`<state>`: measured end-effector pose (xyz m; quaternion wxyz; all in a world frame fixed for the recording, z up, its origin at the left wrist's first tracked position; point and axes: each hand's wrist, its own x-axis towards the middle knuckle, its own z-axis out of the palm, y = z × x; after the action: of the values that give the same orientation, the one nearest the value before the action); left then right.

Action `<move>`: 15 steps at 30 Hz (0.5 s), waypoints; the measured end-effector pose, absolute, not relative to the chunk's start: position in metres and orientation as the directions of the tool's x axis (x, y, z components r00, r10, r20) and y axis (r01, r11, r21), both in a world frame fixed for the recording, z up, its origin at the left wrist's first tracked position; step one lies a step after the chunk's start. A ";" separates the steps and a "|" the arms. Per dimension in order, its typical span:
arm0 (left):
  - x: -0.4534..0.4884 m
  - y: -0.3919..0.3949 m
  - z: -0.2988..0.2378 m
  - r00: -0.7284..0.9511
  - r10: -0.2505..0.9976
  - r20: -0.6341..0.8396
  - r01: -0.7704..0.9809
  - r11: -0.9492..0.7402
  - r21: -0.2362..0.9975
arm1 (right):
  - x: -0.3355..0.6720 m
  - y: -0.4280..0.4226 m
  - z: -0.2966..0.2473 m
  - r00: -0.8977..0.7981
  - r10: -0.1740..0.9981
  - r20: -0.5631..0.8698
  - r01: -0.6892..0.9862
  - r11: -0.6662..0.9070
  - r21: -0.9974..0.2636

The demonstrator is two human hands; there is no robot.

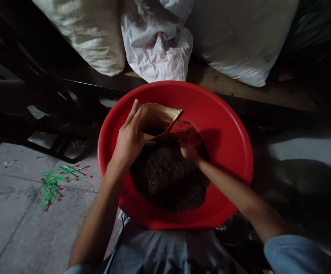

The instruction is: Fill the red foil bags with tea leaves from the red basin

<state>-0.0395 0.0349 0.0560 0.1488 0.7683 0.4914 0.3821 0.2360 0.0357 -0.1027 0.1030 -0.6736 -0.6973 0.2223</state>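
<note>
A wide red plastic basin [231, 152] sits before me with a heap of dark, loose, grainy material [165, 175] in its bottom; I cannot tell its exact kind. My left hand [129, 135] grips the near left side of a brown paper bag [161, 110], fingers on the outside. The bag leans over the heap, its mouth gaping towards me and its inside in shadow. At the right edge of the heap is my right hand [188, 148], low in the basin beside the bag. Its fingers are blurred and dark, so what they hold does not show.
Full white sacks [156, 49] stand on a wooden ledge [225, 85] behind the basin. Several thin green sticks with pink-red tips [56, 182] lie scattered on the floor at left. A dark metal frame [68, 140] stands beyond them.
</note>
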 end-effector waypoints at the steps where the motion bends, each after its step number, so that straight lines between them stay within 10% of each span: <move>1: -0.037 0.035 0.055 0.221 0.869 0.443 0.636 -0.473 0.610 | 0.222 0.029 -0.116 -0.105 0.973 -0.208 0.897 0.002 -0.443; 15: -0.023 0.019 0.054 0.166 0.878 0.448 0.585 -0.454 0.672 | 0.160 -0.032 -0.095 -0.555 0.704 -0.444 0.732 0.161 -0.661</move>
<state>-0.0234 0.0190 0.0545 0.1755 0.7432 0.4923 0.4177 0.1599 -0.0324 -0.0948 -0.0162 -0.4714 -0.7617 0.4443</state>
